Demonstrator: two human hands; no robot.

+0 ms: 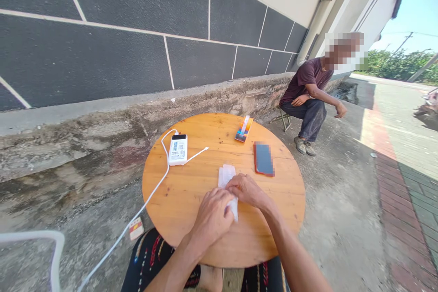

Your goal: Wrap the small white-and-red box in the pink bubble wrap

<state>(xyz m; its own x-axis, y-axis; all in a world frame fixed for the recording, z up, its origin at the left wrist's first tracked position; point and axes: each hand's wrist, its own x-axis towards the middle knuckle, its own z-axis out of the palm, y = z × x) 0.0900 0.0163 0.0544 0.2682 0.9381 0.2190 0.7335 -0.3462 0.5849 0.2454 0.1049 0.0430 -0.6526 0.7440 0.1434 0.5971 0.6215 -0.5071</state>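
A thin white sheet (226, 174), paper or soft film, lies on the round wooden table (191, 125) close in front of me. My left hand (212, 212) is curled over its near part, with the thumb tucked in and the fingertips partly hidden. From the right, my right hand (249, 190) bends its fingers down onto the sheet's middle and meets the left fingers there. The far end of the sheet shows beyond both hands, and a whitish strip sticks out below them. A phone with a red edge (263, 159) lies beyond my right hand.
At the table's left are a white power bank (178, 149) and a white cable (160, 179) running to the ground. An orange and blue packet (244, 128) stands near the far edge. A person (310, 86) sits on a stool beside the wall (116, 54).
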